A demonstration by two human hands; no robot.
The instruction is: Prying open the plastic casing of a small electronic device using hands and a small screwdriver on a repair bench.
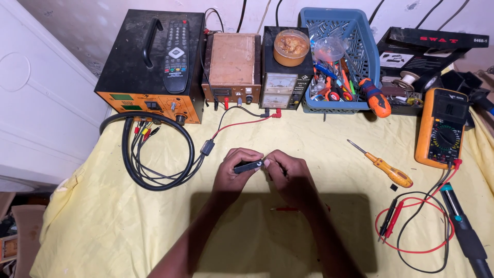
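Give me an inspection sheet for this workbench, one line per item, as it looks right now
Surface: yellow cloth, wrinkled.
Job's things: small black part, held between both hands.
Clutter: screwdriver, multimeter, blue basket of tools, remote control on the orange-fronted unit.
Grippers: left hand and right hand both grip the part.
Cables: black cable coil; red and black test leads.
Surroundings: pale wall behind.

Yellow cloth [103, 216] covers the table — stained, perhaps plaster, wall [92, 31] behind.
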